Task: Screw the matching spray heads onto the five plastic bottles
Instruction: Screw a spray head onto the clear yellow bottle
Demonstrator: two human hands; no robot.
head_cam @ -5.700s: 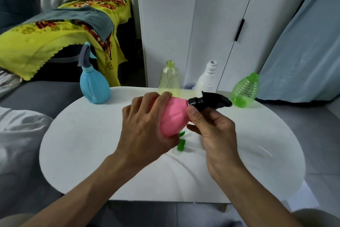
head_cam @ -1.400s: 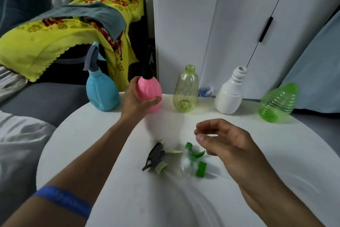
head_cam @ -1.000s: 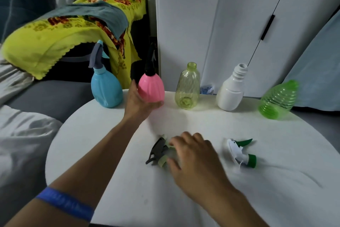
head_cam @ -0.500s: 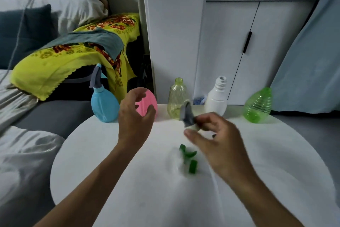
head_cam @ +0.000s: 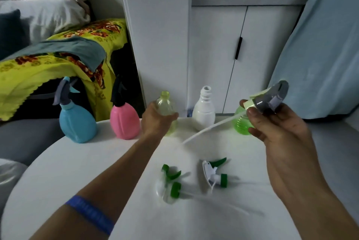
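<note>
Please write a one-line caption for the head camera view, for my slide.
Left hand grips the yellow bottle while the right hand holds up its grey spray head.

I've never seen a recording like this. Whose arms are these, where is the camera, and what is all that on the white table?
No machine here: a person wears a camera on the head, looking down at their own hands. The left hand grips a clear yellow-green plastic bottle; the right hand holds a grey spray head with a pale yellow collar. On the round white table stand a capped blue bottle, a capped pink bottle, an open white bottle and a green bottle. Two green-and-white spray heads lie loose.
</note>
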